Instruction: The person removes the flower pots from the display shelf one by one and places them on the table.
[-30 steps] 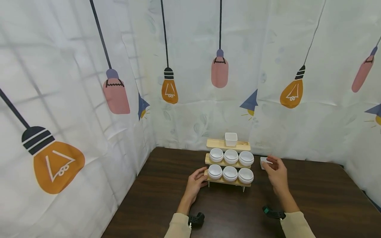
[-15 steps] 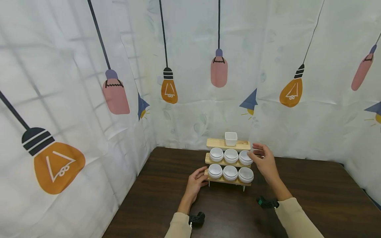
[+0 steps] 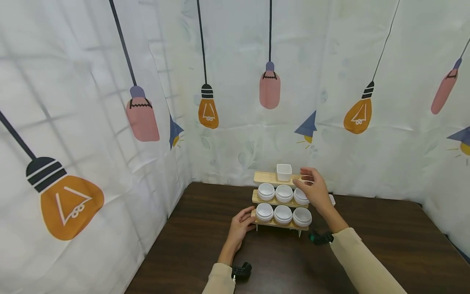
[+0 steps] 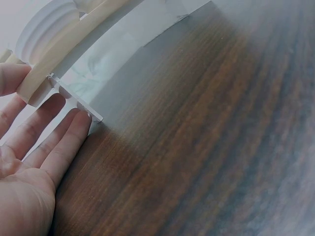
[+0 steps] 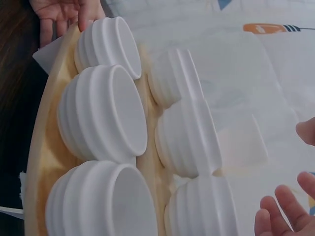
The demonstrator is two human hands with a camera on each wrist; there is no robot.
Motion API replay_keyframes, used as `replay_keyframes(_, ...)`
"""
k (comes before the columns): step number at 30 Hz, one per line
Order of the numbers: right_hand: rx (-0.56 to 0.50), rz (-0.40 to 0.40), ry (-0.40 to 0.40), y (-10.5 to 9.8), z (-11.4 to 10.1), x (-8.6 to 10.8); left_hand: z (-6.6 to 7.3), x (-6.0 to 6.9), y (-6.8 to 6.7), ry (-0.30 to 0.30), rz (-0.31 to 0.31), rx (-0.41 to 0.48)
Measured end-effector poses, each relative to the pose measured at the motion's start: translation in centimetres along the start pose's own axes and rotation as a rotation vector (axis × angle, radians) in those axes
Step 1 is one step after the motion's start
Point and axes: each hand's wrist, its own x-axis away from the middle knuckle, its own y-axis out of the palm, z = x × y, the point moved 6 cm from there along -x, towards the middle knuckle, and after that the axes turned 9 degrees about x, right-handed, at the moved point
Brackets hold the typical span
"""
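A three-tier wooden display stand (image 3: 264, 177) with clear legs stands on the table. Ribbed round white bowls (image 3: 282, 214) line its lower two tiers. A square white bowl (image 3: 284, 172) sits on the top tier. My left hand (image 3: 240, 228) holds the left end of the front board, thumb on top; in the left wrist view its fingers (image 4: 69, 142) lie along the clear leg. Over the right end of the top tier hovers my right hand (image 3: 313, 188), fingers apart and slightly bent around nothing. The right wrist view shows its thumb (image 5: 307, 132) apart from its fingertips.
Another white piece (image 3: 332, 199) lies on the dark wooden table (image 3: 385, 232), partly hidden behind my right forearm. A light curtain (image 3: 235, 143) printed with lamps hangs close behind the stand and along the left side.
My right hand has moved left from beside the white piece on the table to above the stand's top right end. The left hand and the bowls have stayed in place.
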Motion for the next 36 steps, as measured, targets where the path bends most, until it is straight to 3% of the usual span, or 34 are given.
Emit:
replay_keyframes(6,0.021,-0.026,-0.004,0.7,-0.5,-0.9,-0.2,-0.1,-0.1,0.003,-0.003,0.009)
replay_keyframes(18,0.014,-0.09,0.095,1.8,0.1,-2.9,0.0,0.0,-0.1,0.001,-0.007,-0.002)
replay_keyframes(36,0.05,-0.12,0.168,3.6,0.0,-4.3,0.1,0.0,0.0,0.001,-0.005,0.004)
